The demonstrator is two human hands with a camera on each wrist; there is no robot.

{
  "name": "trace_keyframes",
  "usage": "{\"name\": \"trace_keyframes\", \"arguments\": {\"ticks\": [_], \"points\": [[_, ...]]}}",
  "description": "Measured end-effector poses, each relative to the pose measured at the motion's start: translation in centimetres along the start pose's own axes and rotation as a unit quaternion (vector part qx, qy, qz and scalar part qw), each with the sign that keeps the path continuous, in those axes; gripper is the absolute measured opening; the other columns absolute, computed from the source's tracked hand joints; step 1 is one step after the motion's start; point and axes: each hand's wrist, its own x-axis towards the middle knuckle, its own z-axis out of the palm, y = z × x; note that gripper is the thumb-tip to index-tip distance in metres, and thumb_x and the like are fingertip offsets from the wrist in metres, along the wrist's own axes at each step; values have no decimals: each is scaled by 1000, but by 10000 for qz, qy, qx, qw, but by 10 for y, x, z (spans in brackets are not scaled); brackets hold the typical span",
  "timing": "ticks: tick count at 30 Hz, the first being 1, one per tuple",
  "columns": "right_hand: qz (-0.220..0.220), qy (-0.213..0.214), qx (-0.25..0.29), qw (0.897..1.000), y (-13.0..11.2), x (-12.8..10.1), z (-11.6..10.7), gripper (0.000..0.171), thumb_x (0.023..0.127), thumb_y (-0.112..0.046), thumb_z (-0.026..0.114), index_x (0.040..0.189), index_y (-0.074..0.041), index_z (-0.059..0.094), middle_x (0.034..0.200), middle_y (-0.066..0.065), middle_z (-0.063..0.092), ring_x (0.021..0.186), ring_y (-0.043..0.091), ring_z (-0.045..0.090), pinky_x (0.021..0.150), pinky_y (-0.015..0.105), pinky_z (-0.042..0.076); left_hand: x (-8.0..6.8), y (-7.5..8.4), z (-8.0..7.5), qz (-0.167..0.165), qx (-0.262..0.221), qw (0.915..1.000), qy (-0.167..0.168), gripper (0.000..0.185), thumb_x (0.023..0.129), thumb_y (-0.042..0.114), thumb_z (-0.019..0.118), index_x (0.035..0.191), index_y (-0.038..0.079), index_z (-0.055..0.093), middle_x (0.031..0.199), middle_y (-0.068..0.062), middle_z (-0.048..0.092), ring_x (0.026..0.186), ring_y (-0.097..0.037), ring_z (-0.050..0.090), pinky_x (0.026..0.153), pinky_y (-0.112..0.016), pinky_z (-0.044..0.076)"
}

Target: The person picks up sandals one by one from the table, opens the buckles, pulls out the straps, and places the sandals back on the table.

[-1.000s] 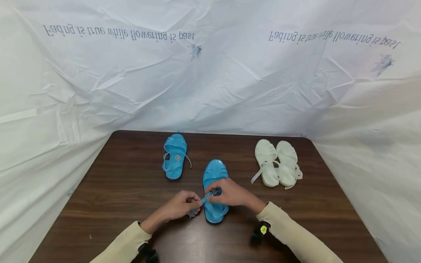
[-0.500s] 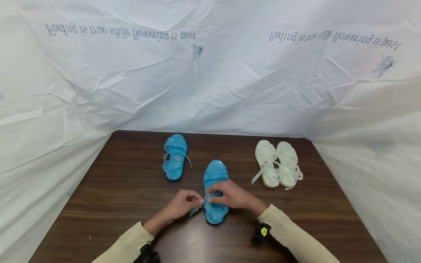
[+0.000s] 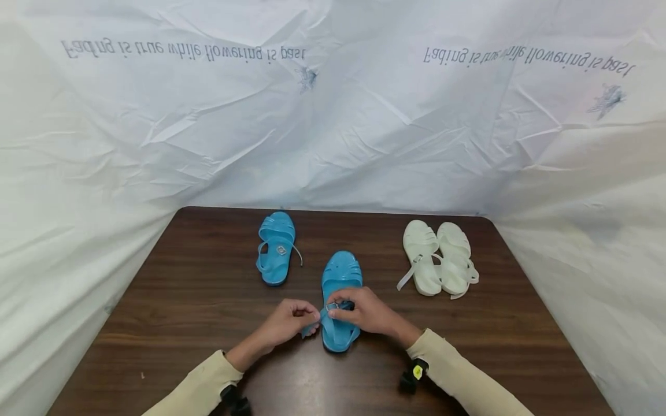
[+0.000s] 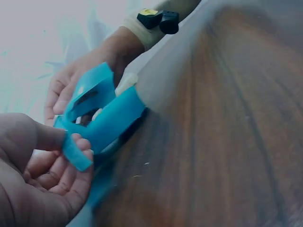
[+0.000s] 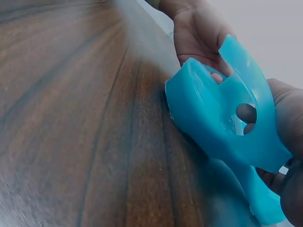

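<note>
A blue jelly sandal [image 3: 340, 270] lies on the table, toe pointing away, between both hands. At its left side, my left hand [image 3: 288, 321] pinches the loose end of the ankle strap [image 4: 78, 157] between thumb and fingers. My right hand [image 3: 368, 312] reaches over the sandal from the right and pinches the strap by its metal buckle [image 3: 332, 307]. In the right wrist view the sandal's heel [image 5: 187, 101] shows close, with the right thumb and fingers around the strap at the right edge. The fingers partly hide the buckle.
A second blue sandal [image 3: 277, 248] lies farther back on the left, its strap undone. Two white sandals [image 3: 421, 260] lie side by side at the back right. The dark wooden table [image 3: 182, 323] ends at a white sheet [image 3: 333, 150] behind.
Both hands keep their hold on the strap and buckle. The buckle shows more between the right fingers than a second ago, and less of the strap shows between the hands.
</note>
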Motion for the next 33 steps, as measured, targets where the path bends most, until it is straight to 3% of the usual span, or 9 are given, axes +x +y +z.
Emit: {"name": "trace_keyframes", "arguments": {"ticks": [8, 15, 22, 33], "points": [[59, 72, 143, 9999, 3, 0, 3, 17, 101, -33, 67, 113, -22, 72, 107, -9, 71, 100, 6, 66, 86, 30, 56, 1, -2, 3, 111, -50, 9998, 161, 22, 102, 21, 66, 101, 1, 75, 85, -9, 71, 75, -17, 65, 68, -31, 56], [14, 142, 211, 9997, 4, 1, 5, 17, 100, -32, 68, 111, -20, 73, 105, -9, 71, 99, 6, 66, 85, 30, 56, 2, -8, 1, 139, -530, 9985, 54, 24, 102, 16, 65, 108, -6, 72, 92, -11, 72, 79, -15, 68, 72, -29, 58], [-115, 111, 63, 9999, 2, 1, 6, 20, 101, -32, 67, 115, -18, 73, 108, -8, 72, 100, 4, 65, 86, 29, 56, 2, -7, 1, 88, -392, 9990, 173, 24, 99, 19, 70, 103, -4, 75, 87, -10, 71, 74, -15, 66, 65, -25, 55], [-111, 188, -45, 9998, 0, 1, 9, 19, 99, -35, 69, 111, -20, 73, 102, -10, 72, 94, 2, 65, 81, 26, 56, 5, -12, 6, 578, -344, 9969, 413, 23, 99, 17, 69, 106, -4, 75, 93, -13, 74, 77, -15, 69, 71, -30, 59]]}}
